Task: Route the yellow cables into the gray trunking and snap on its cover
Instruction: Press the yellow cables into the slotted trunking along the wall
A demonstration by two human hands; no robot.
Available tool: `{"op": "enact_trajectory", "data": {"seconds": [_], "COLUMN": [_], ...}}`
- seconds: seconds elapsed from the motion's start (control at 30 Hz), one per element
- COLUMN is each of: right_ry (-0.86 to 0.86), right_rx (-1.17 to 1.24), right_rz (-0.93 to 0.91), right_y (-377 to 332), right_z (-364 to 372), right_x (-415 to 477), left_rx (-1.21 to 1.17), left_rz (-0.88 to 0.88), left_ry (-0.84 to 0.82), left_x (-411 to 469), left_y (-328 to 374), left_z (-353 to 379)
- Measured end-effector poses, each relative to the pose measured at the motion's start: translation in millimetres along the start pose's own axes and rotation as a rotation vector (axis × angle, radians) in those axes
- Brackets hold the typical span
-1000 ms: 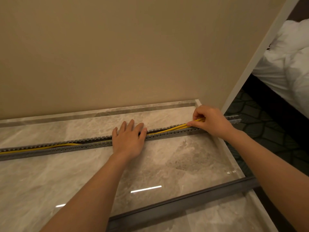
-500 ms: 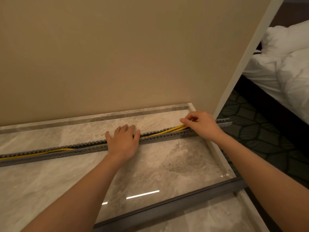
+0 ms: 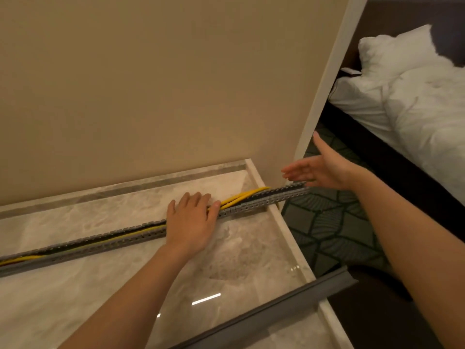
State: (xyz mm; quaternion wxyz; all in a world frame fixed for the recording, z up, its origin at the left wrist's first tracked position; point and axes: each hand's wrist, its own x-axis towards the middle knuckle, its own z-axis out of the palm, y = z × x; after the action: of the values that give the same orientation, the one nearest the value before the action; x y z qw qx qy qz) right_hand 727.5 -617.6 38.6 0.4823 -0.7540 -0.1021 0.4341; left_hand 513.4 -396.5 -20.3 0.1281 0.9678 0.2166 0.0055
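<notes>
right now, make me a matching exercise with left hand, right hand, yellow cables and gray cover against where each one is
Things:
1 left hand
2 right hand
3 yellow cables
4 gray cover

Places:
a loose along the near edge of the marble top
b open by the overhanging end of the trunking
c running inside the trunking
d flat across the trunking

Pairs: 1-d, 2-b, 3-c, 4-a

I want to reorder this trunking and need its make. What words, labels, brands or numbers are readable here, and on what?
None: no readable text anywhere in this view.
gray trunking: only slots, no print visible.
cover: plain gray.
yellow cables: any jacket print is too small to tell.
wall, marble top, bedding: no text.
</notes>
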Motion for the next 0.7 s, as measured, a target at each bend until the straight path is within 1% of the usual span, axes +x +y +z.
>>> {"op": "enact_trajectory", "data": {"seconds": [0.07,0.1,0.2,0.33,0.43,0.53,0.6,0.63,0.7], "right_ry": [-0.081,-0.092,-0.031,-0.054,-0.044,-0.014,-0.04,-0.055,-0.025], "right_rx": [0.099,0.132,0.224,0.284,0.235,0.232,0.207,0.18,0.107], "right_rz": [0.055,0.085,0.16,0.166,0.119,0.119,0.133,0.135,0.12], "right_y": [19,29,56,74,78,79,77,73,63], "right_z": [-5,-4,5,22,26,21,13,10,5], "right_x": [15,23,46,58,67,70,66,62,56], "left_rx": [-0.008,-0.011,0.002,-0.005,0.0,-0.001,0.003,0.003,0.001], "left_rz": [-0.015,-0.022,-0.027,-0.036,-0.041,-0.039,-0.038,-0.039,-0.037], "left_ry": [-0.011,-0.014,0.011,0.027,0.028,0.018,0.015,0.017,0.018], "left_x": [0,-1,-1,-2,-1,-2,-2,-2,-2], "left_y": [0,0,1,1,1,2,2,2,2], "left_z": [2,2,5,6,6,6,6,6,6]}}
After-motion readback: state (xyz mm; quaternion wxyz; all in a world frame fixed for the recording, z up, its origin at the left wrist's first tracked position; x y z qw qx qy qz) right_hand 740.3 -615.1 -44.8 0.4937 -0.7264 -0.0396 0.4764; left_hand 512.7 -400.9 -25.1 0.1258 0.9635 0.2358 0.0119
